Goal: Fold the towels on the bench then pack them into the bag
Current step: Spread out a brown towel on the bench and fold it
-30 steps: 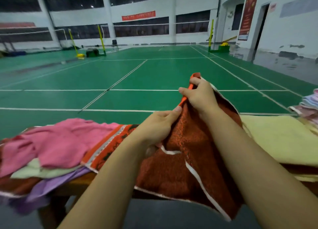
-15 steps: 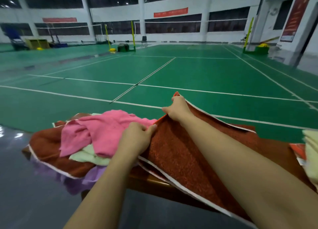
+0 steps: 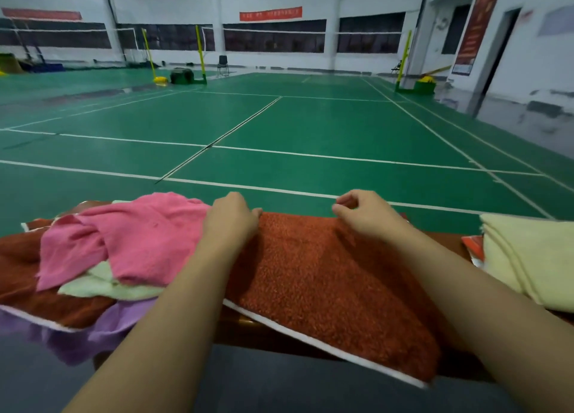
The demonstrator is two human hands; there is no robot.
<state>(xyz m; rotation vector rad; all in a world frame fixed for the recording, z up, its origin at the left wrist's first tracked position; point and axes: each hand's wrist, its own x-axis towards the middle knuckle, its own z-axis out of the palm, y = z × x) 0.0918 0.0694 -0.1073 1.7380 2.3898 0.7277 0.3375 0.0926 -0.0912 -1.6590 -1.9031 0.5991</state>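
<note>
Rust towel [image 3: 326, 276] flat on bench, soft, limp, probably light; take far corners. Left hand [image 3: 231, 223] grips far edge, right hand [image 3: 365, 215] pinches it.

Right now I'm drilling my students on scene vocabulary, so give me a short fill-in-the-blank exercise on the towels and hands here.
1. Both hands rest at the far edge of the ____-coloured towel spread on the bench.
2. The left hand lies beside a crumpled ____ towel topping the pile.
3. Near the right hand, at the frame's right side, sits a folded pale ____ towel.
4. The court floor beyond is ____.

Missing words: rust; pink; yellow; green
</note>
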